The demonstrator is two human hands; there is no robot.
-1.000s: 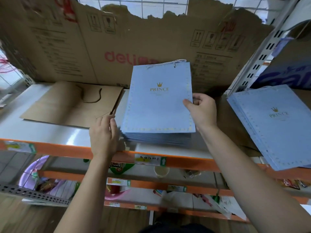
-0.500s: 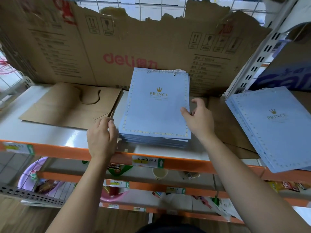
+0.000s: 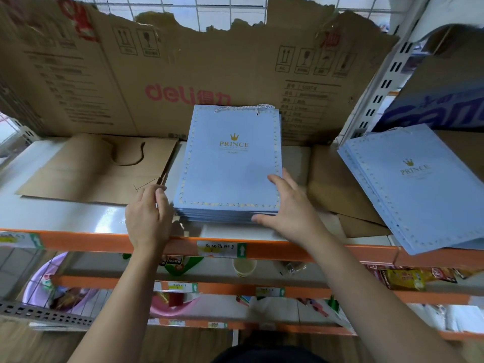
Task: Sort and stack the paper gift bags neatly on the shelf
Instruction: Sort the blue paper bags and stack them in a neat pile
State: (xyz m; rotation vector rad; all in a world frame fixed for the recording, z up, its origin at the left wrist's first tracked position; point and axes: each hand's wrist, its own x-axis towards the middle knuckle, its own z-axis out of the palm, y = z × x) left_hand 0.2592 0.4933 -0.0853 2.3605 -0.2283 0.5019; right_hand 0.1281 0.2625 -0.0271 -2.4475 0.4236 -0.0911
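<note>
Pale blue paper gift bags [image 3: 230, 174] lie in a flat stack at the middle of the shelf [image 3: 65, 218], close to its front edge. The left hand [image 3: 148, 218] touches the stack's left front corner with bent fingers, though I cannot tell whether it grips, and the right hand [image 3: 290, 210] lies spread over the right front corner, thumb along the front. A brown paper bag [image 3: 86, 174] lies flat towards the left end, and a second blue stack [image 3: 419, 192] overhangs the front edge at the right.

Flat light-blue PRINCE gift bags [image 3: 230, 166] lie stacked on the shelf [image 3: 78, 218].
</note>
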